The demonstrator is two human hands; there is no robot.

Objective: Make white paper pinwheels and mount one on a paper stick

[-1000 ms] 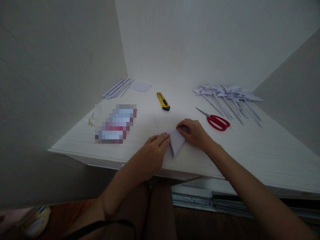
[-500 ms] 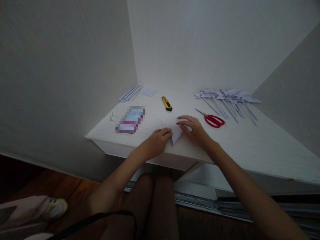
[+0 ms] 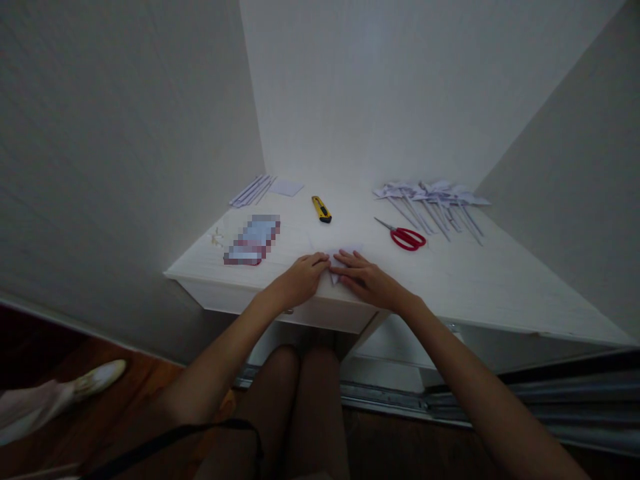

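Observation:
A folded piece of white paper (image 3: 335, 277) lies on the white table near its front edge, partly covered by my hands. My left hand (image 3: 304, 278) is closed at the paper's left side, its thumb and fingers together on the edge. Pressed flat over the paper from the right is my right hand (image 3: 369, 279), fingers stretched out and slightly apart. Beyond the paper rests a yellow and black utility knife (image 3: 321, 209). Red-handled scissors (image 3: 408, 239) lie to the right of it, blades pointing to the back left.
Several folded white paper shapes on thin sticks (image 3: 434, 195) are piled at the back right. Rolled paper sticks (image 3: 251, 191) and a paper square (image 3: 287, 187) lie at the back left. A pixelated flat rectangular object (image 3: 253, 240) is nearer. Another person's shoe (image 3: 101, 377) shows at lower left.
My right hand has come down from a raised, curled pose to lie flat on the paper. My left hand stays at the paper's left side. The view has shifted slightly.

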